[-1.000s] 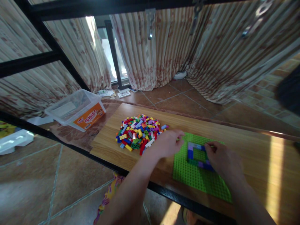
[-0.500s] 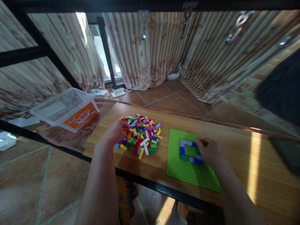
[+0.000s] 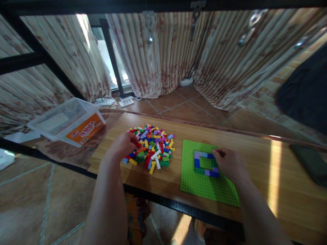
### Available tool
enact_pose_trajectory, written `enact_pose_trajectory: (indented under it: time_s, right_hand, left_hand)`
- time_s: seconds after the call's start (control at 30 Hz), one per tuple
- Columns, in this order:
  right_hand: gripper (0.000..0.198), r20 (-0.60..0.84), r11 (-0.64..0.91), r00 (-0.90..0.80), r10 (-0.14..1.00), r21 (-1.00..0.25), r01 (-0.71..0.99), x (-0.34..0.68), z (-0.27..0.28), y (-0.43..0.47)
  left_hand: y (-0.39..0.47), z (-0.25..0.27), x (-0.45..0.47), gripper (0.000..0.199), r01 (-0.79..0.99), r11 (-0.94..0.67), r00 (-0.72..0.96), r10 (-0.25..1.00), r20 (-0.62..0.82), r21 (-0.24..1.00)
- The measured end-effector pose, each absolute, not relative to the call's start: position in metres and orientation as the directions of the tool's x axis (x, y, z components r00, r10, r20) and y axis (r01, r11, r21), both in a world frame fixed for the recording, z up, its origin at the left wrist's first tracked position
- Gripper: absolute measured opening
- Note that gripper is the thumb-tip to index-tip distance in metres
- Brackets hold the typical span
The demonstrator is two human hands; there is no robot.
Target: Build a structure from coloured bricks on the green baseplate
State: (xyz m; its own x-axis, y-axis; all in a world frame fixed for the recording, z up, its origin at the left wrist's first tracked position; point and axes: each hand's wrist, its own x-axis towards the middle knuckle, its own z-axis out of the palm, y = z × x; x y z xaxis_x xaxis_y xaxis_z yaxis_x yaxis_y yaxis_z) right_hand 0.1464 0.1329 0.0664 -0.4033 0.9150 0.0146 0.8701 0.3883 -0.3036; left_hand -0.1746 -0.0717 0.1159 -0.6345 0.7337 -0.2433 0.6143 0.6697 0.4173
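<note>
A green studded baseplate [image 3: 189,180] lies on the wooden tabletop with a square ring of building bricks [image 3: 197,163] on it, in blue, purple, grey and green. My right hand [image 3: 227,161] is over the ring's far right corner, fingers pinched together at the bricks; what lies between the fingertips is hidden. To the left is a heap of loose building bricks [image 3: 155,146] in many colours. My left hand [image 3: 125,144] reaches into the heap's left side, thumb and fingers closed around a red brick [image 3: 137,144].
A clear plastic box [image 3: 58,119] with an orange label stands left of the tabletop [image 3: 163,180]. A dark phone-like object [image 3: 310,163] rests at the right end. A black metal bar [image 3: 163,8] crosses overhead, and striped curtains [image 3: 166,51] hang behind.
The whole view has shifted slightly. My left fingers have drawn in around the red brick, which shows more clearly. My right hand stays at the same corner of the ring.
</note>
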Motion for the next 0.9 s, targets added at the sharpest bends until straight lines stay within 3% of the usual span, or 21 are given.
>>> enact_pose_trajectory:
  time_s: [0.37, 0.6, 0.9]
  right_hand:
    - [0.035, 0.023, 0.404, -0.415, 0.910, -0.283, 0.870, 0.146, 0.066, 0.134]
    - [0.035, 0.035, 0.415, -0.421, 0.906, -0.260, 0.872, 0.146, 0.065, 0.133]
    - [0.033, 0.020, 0.399, -0.407, 0.913, -0.254, 0.881, 0.144, 0.067, 0.132]
  left_hand:
    - [-0.072, 0.114, -0.174, 0.013, 0.614, 0.533, -0.555, 0.816, -0.161, 0.583]
    - [-0.062, 0.108, -0.169, 0.016, 0.487, 0.475, -0.591, 0.797, -0.124, 0.733]
    - [-0.055, 0.105, -0.165, 0.024, 0.571, 0.428, -0.564, 0.824, -0.044, 0.700]
